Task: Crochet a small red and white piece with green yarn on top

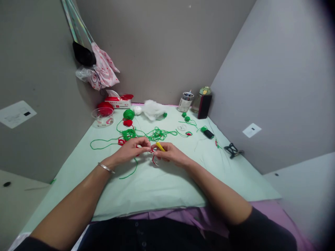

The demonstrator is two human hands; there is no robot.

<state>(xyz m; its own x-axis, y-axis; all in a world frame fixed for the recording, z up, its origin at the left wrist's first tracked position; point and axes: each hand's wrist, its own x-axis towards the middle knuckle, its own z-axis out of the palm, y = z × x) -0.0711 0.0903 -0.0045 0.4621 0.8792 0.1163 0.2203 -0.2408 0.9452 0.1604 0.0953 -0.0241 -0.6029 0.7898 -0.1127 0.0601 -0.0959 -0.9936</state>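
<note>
Close together over the worktop (167, 190), the left hand (136, 147) pinches red yarn (151, 151); the right hand (170, 154) grips a yellow tool (160, 146). Green yarn (158, 134) lies beyond.

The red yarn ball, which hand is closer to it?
Left. The left hand is in front of the red yarn ball; the right hand is farther, rightward.

Dressed in a dark top (115, 235), with a silver bangle (106, 168) at the left wrist (110, 163).
Coloured black or deep navy, with roughly elbow-length sleeves (261, 230) and small round buttons (143, 244) set one above another down the front; ringed at the wrist by thin, shiny metal.
</note>
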